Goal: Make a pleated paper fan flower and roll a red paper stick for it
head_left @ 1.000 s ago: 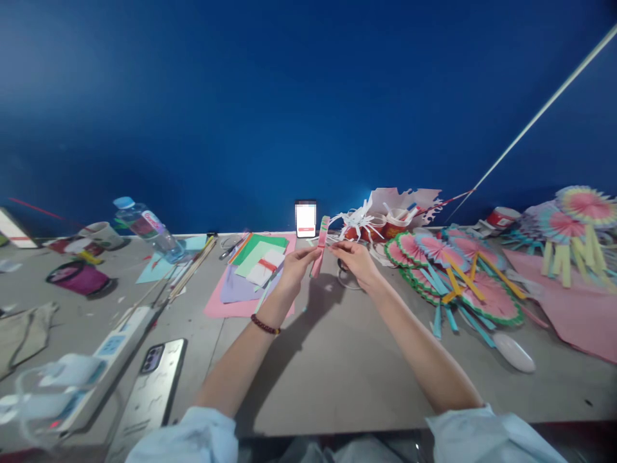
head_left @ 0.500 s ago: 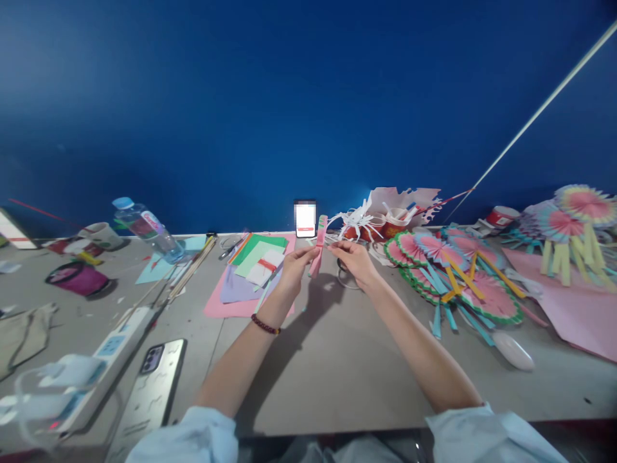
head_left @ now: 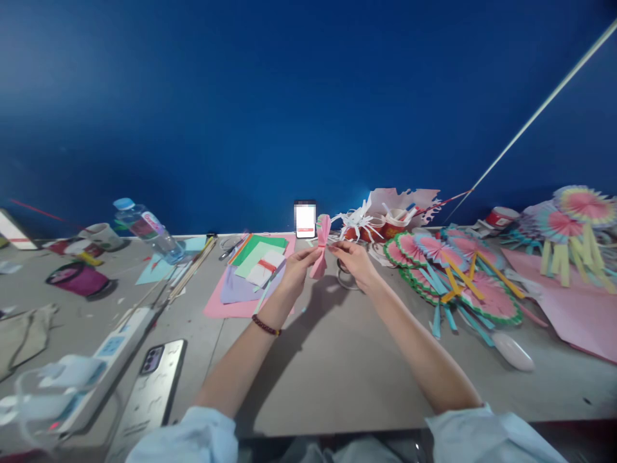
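- The left hand [head_left: 295, 271], near the middle of the frame, pinches a folded pink paper [head_left: 324, 229] between thumb and fingers.
- The pink paper stands nearly upright above the table [head_left: 337, 373], narrow at its middle and spreading at its top and bottom ends, with a little green near the top.
- The right hand [head_left: 357, 262] is just right of the paper, its thumb and fingertips close together in a narrow pinch at the paper's middle; whether they grip it or something thin beside it cannot be told.
- A beaded bracelet [head_left: 265, 326] circles the left wrist.
- Behind the hands, at the centre of the frame, a phone [head_left: 305, 222] with a lit screen stands upright near the blue wall [head_left: 241, 116].
- Left of the left hand lies a stack of coloured sheets [head_left: 231, 289], with a white packet [head_left: 263, 273] bearing a red band on top.
- A ring-shaped thing [head_left: 347, 283], partly hidden, lies below the right hand.
- Right of centre are white paper strips [head_left: 359, 222] and a red cup [head_left: 395, 228] holding pens; farther right lies a pile of paper fans [head_left: 496, 299].
- At the left of the frame are a tilted bottle [head_left: 154, 231] and, at lower left, a power strip [head_left: 120, 334] and a 2nd phone [head_left: 152, 392], camera side up.
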`<state>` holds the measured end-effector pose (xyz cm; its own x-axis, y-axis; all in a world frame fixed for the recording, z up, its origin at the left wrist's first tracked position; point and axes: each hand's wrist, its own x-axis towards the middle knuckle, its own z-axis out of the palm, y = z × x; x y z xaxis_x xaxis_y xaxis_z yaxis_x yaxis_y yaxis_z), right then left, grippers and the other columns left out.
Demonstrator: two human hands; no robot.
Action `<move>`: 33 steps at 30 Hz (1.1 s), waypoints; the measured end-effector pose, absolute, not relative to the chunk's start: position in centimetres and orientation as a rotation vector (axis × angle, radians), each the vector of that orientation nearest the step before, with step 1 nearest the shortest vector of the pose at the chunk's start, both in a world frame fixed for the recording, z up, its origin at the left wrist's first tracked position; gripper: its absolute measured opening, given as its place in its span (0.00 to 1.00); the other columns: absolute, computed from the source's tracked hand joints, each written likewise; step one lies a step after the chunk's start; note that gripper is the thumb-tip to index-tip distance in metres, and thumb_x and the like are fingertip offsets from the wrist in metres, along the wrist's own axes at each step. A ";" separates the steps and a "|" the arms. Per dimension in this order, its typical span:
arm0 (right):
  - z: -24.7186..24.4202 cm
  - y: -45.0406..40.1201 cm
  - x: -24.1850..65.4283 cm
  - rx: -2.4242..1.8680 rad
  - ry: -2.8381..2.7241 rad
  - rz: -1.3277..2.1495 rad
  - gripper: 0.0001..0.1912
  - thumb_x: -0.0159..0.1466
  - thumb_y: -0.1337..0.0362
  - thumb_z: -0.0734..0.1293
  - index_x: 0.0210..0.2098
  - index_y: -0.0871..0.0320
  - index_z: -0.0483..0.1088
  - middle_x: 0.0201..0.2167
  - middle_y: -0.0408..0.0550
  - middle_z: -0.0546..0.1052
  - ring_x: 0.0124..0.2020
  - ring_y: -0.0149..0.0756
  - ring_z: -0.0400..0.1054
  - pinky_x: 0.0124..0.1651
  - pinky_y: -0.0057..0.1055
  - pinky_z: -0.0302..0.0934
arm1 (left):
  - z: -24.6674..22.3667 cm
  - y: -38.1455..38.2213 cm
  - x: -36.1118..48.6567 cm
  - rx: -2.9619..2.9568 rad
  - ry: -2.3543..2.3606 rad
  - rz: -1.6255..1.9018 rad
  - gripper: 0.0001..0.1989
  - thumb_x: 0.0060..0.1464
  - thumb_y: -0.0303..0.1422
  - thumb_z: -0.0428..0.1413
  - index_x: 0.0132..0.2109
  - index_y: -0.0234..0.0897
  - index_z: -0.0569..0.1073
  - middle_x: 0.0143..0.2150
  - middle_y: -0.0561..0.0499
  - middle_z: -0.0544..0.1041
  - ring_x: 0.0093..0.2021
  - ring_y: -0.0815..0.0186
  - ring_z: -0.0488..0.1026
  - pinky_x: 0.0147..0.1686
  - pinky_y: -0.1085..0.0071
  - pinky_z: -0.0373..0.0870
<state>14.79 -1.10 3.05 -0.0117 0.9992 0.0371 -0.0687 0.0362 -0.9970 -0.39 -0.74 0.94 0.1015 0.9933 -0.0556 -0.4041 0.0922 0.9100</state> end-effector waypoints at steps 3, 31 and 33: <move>3.3 -1.3 14.6 -1.131 -1.144 1.247 0.23 0.44 0.47 0.76 0.28 0.59 0.72 0.14 0.34 0.60 0.15 0.21 0.45 0.19 0.25 0.35 | 1.0 -0.9 -0.4 0.875 0.821 1.231 0.22 0.35 0.43 0.71 0.37 0.35 0.82 0.30 0.47 0.82 0.34 0.60 0.78 0.39 0.64 0.73; 2.9 -1.5 13.7 -1.141 -1.123 1.200 0.17 0.46 0.53 0.74 0.28 0.61 0.75 0.19 0.40 0.68 0.21 0.27 0.56 0.24 0.27 0.49 | 1.5 -1.0 -0.4 1.106 0.991 1.351 0.17 0.38 0.44 0.69 0.32 0.36 0.82 0.20 0.54 0.75 0.20 0.71 0.65 0.25 0.71 0.64; 2.9 -1.5 13.8 -1.158 -1.143 1.188 0.18 0.46 0.53 0.74 0.28 0.60 0.75 0.19 0.40 0.67 0.21 0.26 0.56 0.24 0.27 0.49 | 1.4 -0.9 -0.4 1.045 0.997 1.378 0.16 0.37 0.43 0.70 0.31 0.36 0.82 0.25 0.52 0.78 0.27 0.68 0.71 0.33 0.69 0.68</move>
<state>13.83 -1.47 2.89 0.0428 0.9987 0.0274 -0.0662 0.0302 -0.9973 -0.38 -0.89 1.39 -0.0256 0.9981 0.0562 -0.2594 -0.0609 0.9639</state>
